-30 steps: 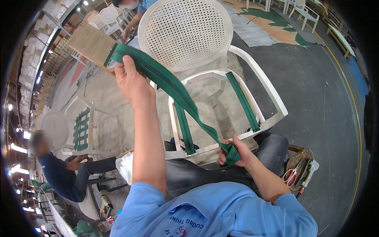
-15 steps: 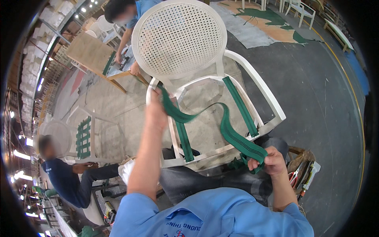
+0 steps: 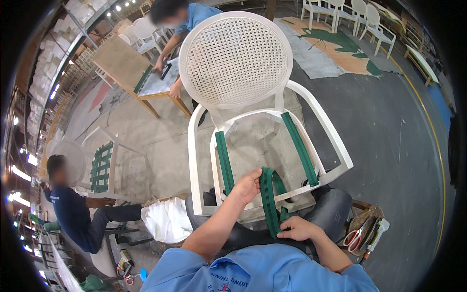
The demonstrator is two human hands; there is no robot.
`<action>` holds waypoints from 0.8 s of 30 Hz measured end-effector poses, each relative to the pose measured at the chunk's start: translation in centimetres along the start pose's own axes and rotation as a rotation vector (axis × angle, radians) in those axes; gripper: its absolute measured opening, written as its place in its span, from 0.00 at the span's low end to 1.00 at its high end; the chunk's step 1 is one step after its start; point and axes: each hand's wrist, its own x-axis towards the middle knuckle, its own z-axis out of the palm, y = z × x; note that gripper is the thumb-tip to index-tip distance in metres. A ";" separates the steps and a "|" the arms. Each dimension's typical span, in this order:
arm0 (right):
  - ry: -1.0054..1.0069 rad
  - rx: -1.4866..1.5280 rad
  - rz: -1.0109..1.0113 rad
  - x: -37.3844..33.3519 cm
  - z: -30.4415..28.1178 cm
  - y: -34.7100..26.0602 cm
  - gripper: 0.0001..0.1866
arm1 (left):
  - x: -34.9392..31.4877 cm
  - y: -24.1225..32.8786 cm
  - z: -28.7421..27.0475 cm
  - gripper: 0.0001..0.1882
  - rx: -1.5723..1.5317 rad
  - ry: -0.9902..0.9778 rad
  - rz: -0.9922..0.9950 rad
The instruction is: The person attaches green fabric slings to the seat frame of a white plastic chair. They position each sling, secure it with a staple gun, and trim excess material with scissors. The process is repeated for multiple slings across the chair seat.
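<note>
A white armchair frame [image 3: 318,104] with a round cane-patterned back [image 3: 236,58] stands before me, its seat opening uncovered. Two green straps run front to back over that opening, one on the left side [image 3: 224,160] and one on the right side [image 3: 300,151]. Between my hands, a loose length of green webbing strap [image 3: 268,197] loops at the front rail. My left hand [image 3: 248,186] is closed on the upper part of this loop. Lower down, close to my lap, my right hand [image 3: 297,228] pinches the strap's lower part.
Scissors [image 3: 353,239] and other tools lie on a stand by my right knee. A white bag [image 3: 168,220] sits on the left. A co-worker leans over a wooden chair [image 3: 121,63] ahead; another sits at left near a chair with woven green straps [image 3: 101,166].
My left hand has come down and right from the chair's left arm to the front rail. My right hand has moved left and lower. The stretched strap now hangs in a loop.
</note>
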 end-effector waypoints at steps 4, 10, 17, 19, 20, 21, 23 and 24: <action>0.047 0.587 -0.015 -0.1 -0.9 2.5 0.23 | -2.3 1.4 3.7 0.12 0.074 -0.078 0.086; 0.255 1.208 -0.302 4.7 -4.7 -0.6 0.33 | -5.9 -6.5 3.0 0.09 0.402 -0.096 0.244; 0.530 1.326 -0.361 5.8 -8.6 -3.5 0.22 | -8.8 -10.2 1.5 0.12 0.874 -0.121 0.131; 0.582 1.303 -0.362 5.5 -8.9 -4.1 0.23 | -8.9 -10.6 0.1 0.15 1.136 -0.202 0.173; 0.586 1.306 -0.358 5.3 -9.0 -4.0 0.23 | -8.9 -10.6 -0.3 0.17 1.267 -0.248 0.195; 0.590 1.309 -0.354 5.1 -9.1 -4.1 0.23 | -8.6 -10.5 -0.6 0.19 1.344 -0.293 0.107; 0.585 1.279 -0.327 4.5 -8.8 -3.6 0.23 | -7.8 -9.6 -0.3 0.23 1.491 -0.396 -0.076; 0.569 1.245 -0.307 4.3 -8.6 -3.5 0.22 | -7.4 -9.0 -0.2 0.25 1.345 -0.315 0.049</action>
